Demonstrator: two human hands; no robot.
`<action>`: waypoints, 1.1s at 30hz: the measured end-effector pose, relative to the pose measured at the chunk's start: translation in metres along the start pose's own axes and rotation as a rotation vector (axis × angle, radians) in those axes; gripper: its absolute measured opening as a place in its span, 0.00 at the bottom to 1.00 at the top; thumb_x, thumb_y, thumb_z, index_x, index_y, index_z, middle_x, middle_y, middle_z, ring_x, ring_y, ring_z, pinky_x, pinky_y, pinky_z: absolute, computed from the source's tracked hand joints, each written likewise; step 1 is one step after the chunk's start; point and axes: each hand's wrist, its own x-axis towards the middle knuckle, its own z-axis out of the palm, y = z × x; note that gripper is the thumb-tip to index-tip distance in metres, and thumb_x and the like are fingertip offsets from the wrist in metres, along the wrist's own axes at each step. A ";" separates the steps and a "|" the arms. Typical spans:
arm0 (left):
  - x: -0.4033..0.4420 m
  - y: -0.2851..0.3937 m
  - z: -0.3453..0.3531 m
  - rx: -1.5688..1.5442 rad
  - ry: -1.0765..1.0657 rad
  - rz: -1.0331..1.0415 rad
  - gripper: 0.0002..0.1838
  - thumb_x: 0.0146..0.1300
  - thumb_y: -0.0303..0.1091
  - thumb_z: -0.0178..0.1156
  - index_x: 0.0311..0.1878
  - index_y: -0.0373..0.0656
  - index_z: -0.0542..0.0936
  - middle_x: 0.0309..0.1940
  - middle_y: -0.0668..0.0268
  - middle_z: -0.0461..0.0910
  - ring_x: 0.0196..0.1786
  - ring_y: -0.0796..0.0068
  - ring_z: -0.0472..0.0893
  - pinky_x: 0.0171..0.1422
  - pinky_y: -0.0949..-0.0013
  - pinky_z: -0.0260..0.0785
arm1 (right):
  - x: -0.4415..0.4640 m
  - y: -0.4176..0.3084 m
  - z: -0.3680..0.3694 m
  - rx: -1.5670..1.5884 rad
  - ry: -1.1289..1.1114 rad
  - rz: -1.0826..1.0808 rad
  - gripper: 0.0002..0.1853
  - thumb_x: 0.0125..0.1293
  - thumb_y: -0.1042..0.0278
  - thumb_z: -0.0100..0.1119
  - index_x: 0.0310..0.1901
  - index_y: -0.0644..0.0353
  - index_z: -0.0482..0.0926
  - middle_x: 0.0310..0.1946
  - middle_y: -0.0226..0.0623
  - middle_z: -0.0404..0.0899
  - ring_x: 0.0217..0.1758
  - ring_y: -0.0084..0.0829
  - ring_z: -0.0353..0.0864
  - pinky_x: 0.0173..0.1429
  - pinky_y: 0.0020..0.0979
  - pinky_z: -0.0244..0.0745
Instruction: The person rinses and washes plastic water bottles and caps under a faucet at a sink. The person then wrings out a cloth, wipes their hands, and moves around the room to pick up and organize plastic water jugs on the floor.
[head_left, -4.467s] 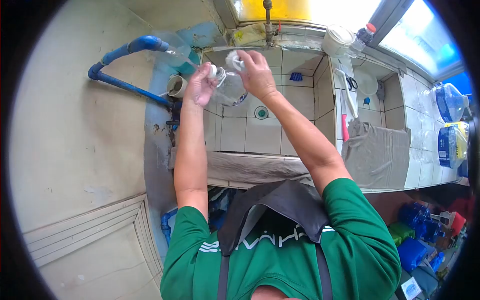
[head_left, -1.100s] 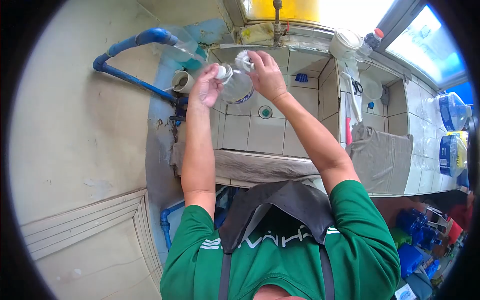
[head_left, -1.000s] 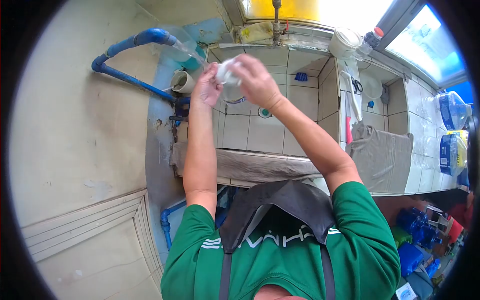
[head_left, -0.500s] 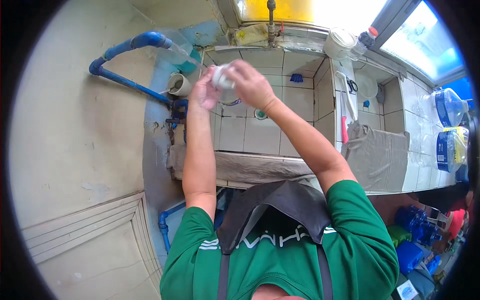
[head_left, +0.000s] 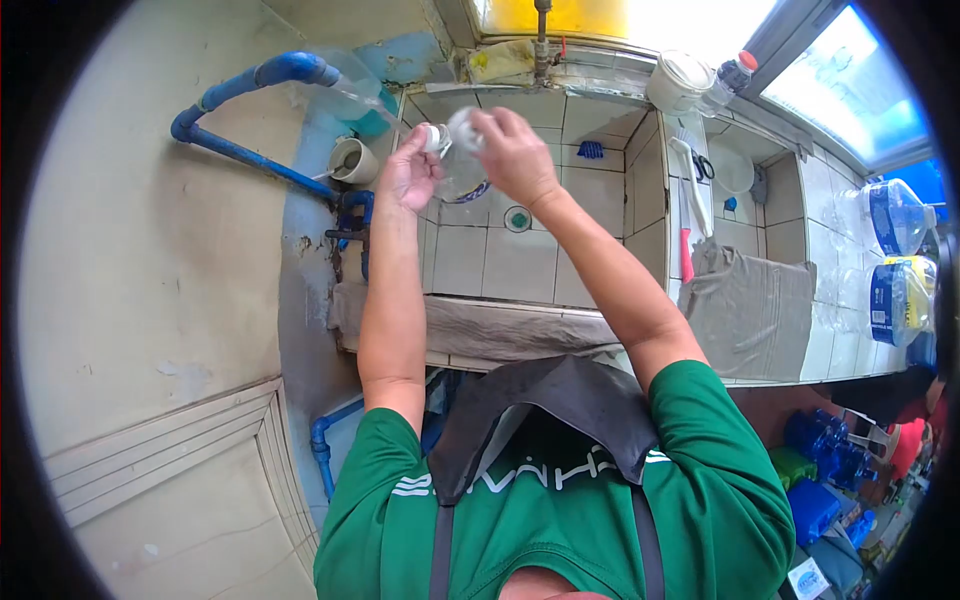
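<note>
Over the tiled sink (head_left: 520,265), my left hand (head_left: 410,172) grips a white cap (head_left: 436,138) between thumb and fingers. Close to its right, my right hand (head_left: 513,155) holds a white bristled brush (head_left: 464,130), blurred by motion. A clear plastic bottle (head_left: 462,178) with a dark label band lies beneath and between both hands; whether either hand touches it is unclear. Water runs from the blue pipe (head_left: 300,68) toward my left hand. The green-centred drain (head_left: 517,219) shows below the bottle.
A white cup (head_left: 352,161) stands left of the sink. On the right ledge lie a pink-handled knife (head_left: 687,255) and scissors (head_left: 703,168). Grey cloths (head_left: 750,310) drape the front edge. A white tub (head_left: 680,82) stands behind; large bottles (head_left: 900,215) are at far right.
The brush in my right hand has moved back and forth near the white cap and now sits slightly right of it. My left hand keeps its grip. The whole view has shifted slightly.
</note>
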 end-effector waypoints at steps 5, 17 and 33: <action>0.010 0.004 -0.014 -0.046 -0.027 -0.056 0.12 0.62 0.45 0.67 0.45 0.53 0.81 0.38 0.73 0.82 0.36 0.79 0.80 0.36 0.73 0.69 | -0.001 -0.002 -0.016 0.046 0.054 0.053 0.28 0.51 0.72 0.62 0.58 0.48 0.74 0.49 0.39 0.75 0.52 0.43 0.78 0.56 0.39 0.78; 0.016 0.019 0.001 0.093 -0.085 0.016 0.10 0.65 0.40 0.64 0.45 0.47 0.79 0.38 0.67 0.80 0.38 0.72 0.81 0.43 0.66 0.75 | 0.016 0.054 -0.025 -0.152 -0.124 0.138 0.26 0.57 0.65 0.67 0.57 0.52 0.72 0.51 0.41 0.76 0.53 0.46 0.79 0.52 0.43 0.81; 0.014 -0.018 0.013 1.688 0.639 0.702 0.39 0.38 0.61 0.76 0.48 0.41 0.82 0.40 0.55 0.74 0.44 0.53 0.76 0.48 0.56 0.71 | 0.088 0.075 -0.029 -0.204 -0.661 0.338 0.27 0.46 0.46 0.66 0.45 0.56 0.81 0.38 0.45 0.85 0.45 0.43 0.85 0.51 0.41 0.79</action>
